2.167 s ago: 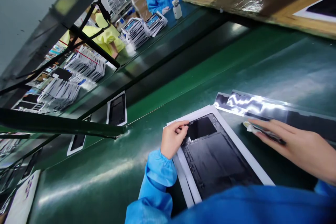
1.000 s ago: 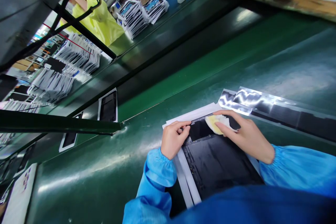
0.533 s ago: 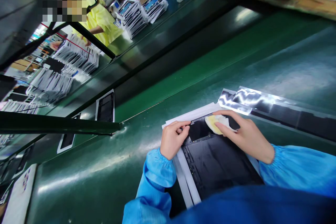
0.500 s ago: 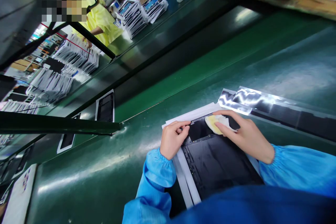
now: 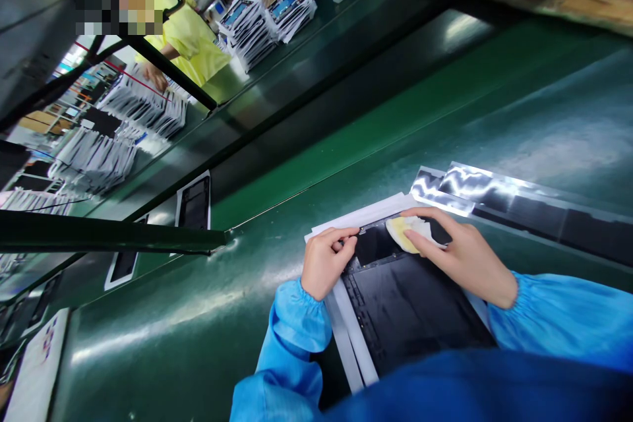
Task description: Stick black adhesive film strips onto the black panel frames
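A: Dark panel (image 5: pixel 405 303) lies flat on white sheets (image 5: pixel 346 336) on the green counter (image 5: pixel 198 316), close to the person's body. Why the left hand (image 5: pixel 324 264) at its far left corner?

B: Looks like it pins that corner. Its fingers (image 5: pixel 346 237) are curled closed, pinching the panel's edge against the sheets so nothing slides.

A: Right hand (image 5: pixel 459 254)?

B: Flat, fingers stretched out, pressing a yellowish cloth (image 5: pixel 408 232) onto the panel's far end. Downward pressure, not a grip.

A: Alongside?

B: Shiny strip (image 5: pixel 494 194) lies just beyond the right hand, apart from it. More framed panels (image 5: pixel 194 201) lie further off on the belt.
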`<state>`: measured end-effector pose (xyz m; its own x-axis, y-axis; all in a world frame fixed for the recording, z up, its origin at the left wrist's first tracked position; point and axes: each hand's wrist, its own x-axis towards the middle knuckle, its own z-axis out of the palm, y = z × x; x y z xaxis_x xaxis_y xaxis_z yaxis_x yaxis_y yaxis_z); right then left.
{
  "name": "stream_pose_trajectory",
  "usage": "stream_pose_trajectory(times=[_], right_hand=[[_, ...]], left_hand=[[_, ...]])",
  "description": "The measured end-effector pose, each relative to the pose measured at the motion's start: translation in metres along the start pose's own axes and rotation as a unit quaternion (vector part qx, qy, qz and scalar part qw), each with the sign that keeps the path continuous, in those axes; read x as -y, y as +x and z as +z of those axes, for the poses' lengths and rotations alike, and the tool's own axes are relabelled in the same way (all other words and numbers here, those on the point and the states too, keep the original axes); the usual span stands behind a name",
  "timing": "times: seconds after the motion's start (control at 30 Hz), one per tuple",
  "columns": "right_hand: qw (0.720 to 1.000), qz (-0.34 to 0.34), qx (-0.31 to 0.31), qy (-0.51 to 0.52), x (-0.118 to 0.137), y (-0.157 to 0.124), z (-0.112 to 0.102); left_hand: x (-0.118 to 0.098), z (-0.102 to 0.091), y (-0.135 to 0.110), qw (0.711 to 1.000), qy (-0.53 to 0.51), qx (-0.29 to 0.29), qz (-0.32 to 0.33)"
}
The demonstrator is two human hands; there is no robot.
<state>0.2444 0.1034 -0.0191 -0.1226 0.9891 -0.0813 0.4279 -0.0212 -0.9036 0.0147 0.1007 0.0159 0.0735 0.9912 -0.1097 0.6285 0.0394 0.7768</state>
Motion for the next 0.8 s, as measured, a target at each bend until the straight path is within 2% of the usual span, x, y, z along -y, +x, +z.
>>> stream_pose_trajectory(times=[0.27, 0.47, 0.8], right_hand=[[0.999, -0.047, -0.014, -0.018, 0.0019, -0.0007, 0.0012], [0.991, -0.117, -0.039, -0.059, 0.0023, -0.0010, 0.0032], [0.991, -0.114, -0.030, -0.068, 0.0009, -0.0025, 0.0002]], left_hand=[[0.0019, -0.0001, 0.0006, 1.000, 0.002, 0.005, 0.005], [0.0027, 0.0004, 0.0003, 1.000, 0.019, -0.002, 0.019], [0.0040, 0.0001, -0.0004, 0.994, 0.098, 0.003, 0.037]])
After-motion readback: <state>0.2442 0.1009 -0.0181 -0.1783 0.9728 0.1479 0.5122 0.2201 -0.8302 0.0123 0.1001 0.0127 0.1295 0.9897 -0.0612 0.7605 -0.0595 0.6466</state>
